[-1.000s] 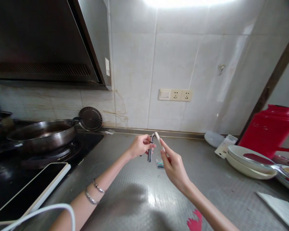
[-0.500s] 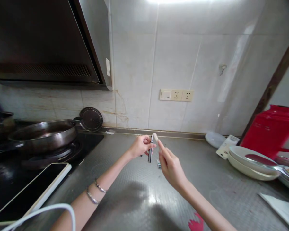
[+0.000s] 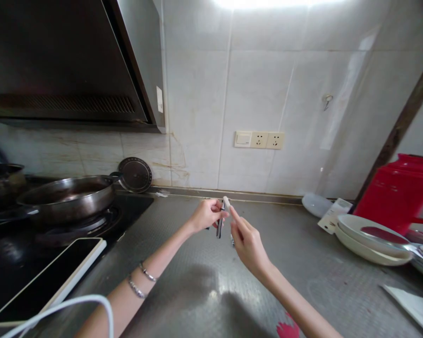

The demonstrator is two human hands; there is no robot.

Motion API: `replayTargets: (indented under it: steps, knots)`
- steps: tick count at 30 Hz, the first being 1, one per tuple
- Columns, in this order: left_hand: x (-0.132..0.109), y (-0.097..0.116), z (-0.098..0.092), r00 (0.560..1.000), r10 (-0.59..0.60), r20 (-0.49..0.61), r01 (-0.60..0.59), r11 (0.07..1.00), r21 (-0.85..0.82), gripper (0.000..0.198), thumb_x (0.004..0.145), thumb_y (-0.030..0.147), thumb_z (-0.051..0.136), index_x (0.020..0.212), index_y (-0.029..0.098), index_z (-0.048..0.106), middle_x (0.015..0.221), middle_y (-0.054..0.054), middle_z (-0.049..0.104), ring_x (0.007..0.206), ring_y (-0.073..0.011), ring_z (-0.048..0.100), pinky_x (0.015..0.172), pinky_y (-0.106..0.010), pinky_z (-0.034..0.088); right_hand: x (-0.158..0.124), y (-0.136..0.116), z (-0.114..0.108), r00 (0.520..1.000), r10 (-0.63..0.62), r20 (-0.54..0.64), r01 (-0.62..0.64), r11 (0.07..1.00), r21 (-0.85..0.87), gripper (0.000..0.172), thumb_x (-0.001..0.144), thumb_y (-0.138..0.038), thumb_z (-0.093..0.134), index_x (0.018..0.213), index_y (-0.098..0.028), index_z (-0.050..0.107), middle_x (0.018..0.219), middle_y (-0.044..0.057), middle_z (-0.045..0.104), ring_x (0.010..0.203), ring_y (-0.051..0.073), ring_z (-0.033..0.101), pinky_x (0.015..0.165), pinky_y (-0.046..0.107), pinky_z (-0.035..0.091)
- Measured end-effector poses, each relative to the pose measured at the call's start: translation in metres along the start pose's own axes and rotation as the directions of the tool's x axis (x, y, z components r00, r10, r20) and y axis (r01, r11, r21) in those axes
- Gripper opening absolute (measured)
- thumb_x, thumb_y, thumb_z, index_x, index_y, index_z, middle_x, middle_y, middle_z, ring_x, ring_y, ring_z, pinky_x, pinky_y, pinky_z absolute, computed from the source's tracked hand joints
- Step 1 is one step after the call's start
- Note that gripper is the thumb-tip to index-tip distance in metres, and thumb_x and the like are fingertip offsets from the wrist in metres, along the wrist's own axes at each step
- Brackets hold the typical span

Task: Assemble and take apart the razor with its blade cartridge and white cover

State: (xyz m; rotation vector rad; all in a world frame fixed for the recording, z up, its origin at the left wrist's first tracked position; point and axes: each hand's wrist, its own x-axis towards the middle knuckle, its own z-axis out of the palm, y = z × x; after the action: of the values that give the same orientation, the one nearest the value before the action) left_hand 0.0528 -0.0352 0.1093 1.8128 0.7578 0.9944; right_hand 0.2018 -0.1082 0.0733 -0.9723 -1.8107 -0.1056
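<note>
Above the metal counter, my left hand pinches a slim dark-and-silver stick, which stands nearly upright with its lower end pointing down. My right hand is close on its right side, index finger stretched toward the stick's top and the other fingers curled. At that fingertip a small white piece rests against or just beside the stick's upper end; its kind is too small to tell. A small object on the counter is mostly hidden behind my right hand.
On the left, a phone with a white cable lies by a steel pan on the stove, under a range hood. Stacked plates, a white card and a red jug stand at right.
The white piece at my right fingertip sits slightly closer to the stick's top. My left hand keeps its pinch, and the view has shifted very slightly.
</note>
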Motion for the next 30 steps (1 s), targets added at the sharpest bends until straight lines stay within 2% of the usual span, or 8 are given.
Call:
replayTargets:
  steps: [2, 7, 13, 17, 22, 25, 27, 30]
  knots:
    - [0.0, -0.001, 0.001, 1.0, -0.003, 0.005, 0.003, 1.0, -0.006, 0.031, 0.068, 0.039, 0.064, 0.076, 0.013, 0.05, 0.063, -0.002, 0.061, 0.052, -0.0139, 0.061, 0.041, -0.022, 0.049, -0.001, -0.001, 0.002, 1.0, -0.006, 0.019, 0.005, 1.0, 0.014, 0.047, 0.088, -0.017, 0.034, 0.135, -0.017, 0.034, 0.074, 0.004, 0.055, 0.061, 0.012, 0.05, 0.058, 0.022, 0.044]
    - [0.0, -0.001, 0.001, 1.0, -0.005, 0.008, 0.004, 0.999, 0.032, 0.032, 0.067, 0.039, 0.066, 0.074, 0.013, 0.049, 0.064, -0.003, 0.061, 0.053, -0.0145, 0.061, 0.041, -0.022, 0.049, -0.001, 0.001, 0.001, 0.991, 0.079, -0.104, -0.078, 0.997, 0.009, 0.045, 0.088, -0.02, 0.036, 0.133, -0.017, 0.039, 0.069, 0.001, 0.053, 0.057, 0.011, 0.048, 0.057, 0.022, 0.043]
    - [0.0, -0.004, 0.002, 0.999, -0.039, -0.001, 0.039, 0.999, 0.009, 0.036, 0.064, 0.043, 0.067, 0.074, 0.013, 0.048, 0.063, -0.003, 0.061, 0.051, -0.0146, 0.061, 0.04, -0.023, 0.048, -0.001, 0.002, -0.001, 0.994, 0.09, -0.057, -0.089, 0.996, 0.02, 0.045, 0.087, -0.021, 0.037, 0.132, -0.016, 0.04, 0.067, 0.001, 0.053, 0.054, 0.01, 0.045, 0.053, 0.022, 0.04]
    - [0.0, -0.003, 0.003, 1.0, -0.016, 0.007, 0.016, 0.999, 0.027, 0.035, 0.065, 0.041, 0.067, 0.074, 0.013, 0.05, 0.062, -0.003, 0.061, 0.051, -0.0134, 0.06, 0.041, -0.022, 0.048, -0.001, 0.0, -0.003, 0.989, 0.121, -0.09, -0.12, 0.993, 0.02, 0.045, 0.087, -0.021, 0.038, 0.131, -0.013, 0.042, 0.063, 0.0, 0.051, 0.053, 0.01, 0.044, 0.053, 0.021, 0.04]
    - [0.0, -0.001, 0.001, 1.0, -0.006, 0.03, 0.006, 1.0, -0.005, 0.03, 0.069, 0.038, 0.064, 0.076, 0.013, 0.05, 0.062, -0.002, 0.06, 0.053, -0.0145, 0.062, 0.042, -0.022, 0.049, -0.007, -0.003, 0.0, 0.997, 0.069, -0.016, -0.068, 0.995, 0.075, 0.043, 0.087, -0.021, 0.038, 0.13, -0.014, 0.044, 0.065, 0.001, 0.053, 0.052, 0.009, 0.044, 0.051, 0.02, 0.04]
    - [0.0, 0.0, 0.0, 1.0, -0.019, 0.024, 0.019, 1.0, -0.007, 0.03, 0.068, 0.037, 0.065, 0.076, 0.013, 0.049, 0.064, -0.002, 0.06, 0.053, -0.0143, 0.062, 0.042, -0.022, 0.049, -0.009, -0.003, 0.001, 0.992, 0.099, -0.074, -0.095, 0.994, 0.055, 0.044, 0.087, -0.02, 0.038, 0.131, -0.014, 0.042, 0.065, 0.0, 0.053, 0.053, 0.009, 0.045, 0.053, 0.021, 0.041]
    - [0.0, 0.001, 0.0, 0.999, -0.021, 0.027, 0.021, 1.0, -0.008, 0.03, 0.068, 0.037, 0.065, 0.076, 0.012, 0.049, 0.063, -0.002, 0.06, 0.053, -0.0145, 0.062, 0.042, -0.022, 0.049, -0.01, -0.003, 0.002, 0.993, 0.075, -0.092, -0.071, 0.996, 0.048, 0.045, 0.087, -0.02, 0.037, 0.132, -0.014, 0.04, 0.066, 0.0, 0.053, 0.055, 0.01, 0.046, 0.055, 0.021, 0.042]
    - [0.0, 0.001, 0.0, 0.999, 0.004, 0.032, -0.003, 1.0, -0.016, 0.029, 0.068, 0.037, 0.065, 0.072, 0.013, 0.049, 0.058, 0.0, 0.058, 0.051, -0.0141, 0.062, 0.041, -0.021, 0.048, -0.011, -0.006, 0.003, 1.0, -0.011, -0.004, 0.011, 0.997, 0.071, 0.046, 0.088, -0.018, 0.035, 0.133, -0.015, 0.038, 0.069, 0.002, 0.054, 0.057, 0.01, 0.047, 0.056, 0.02, 0.042]
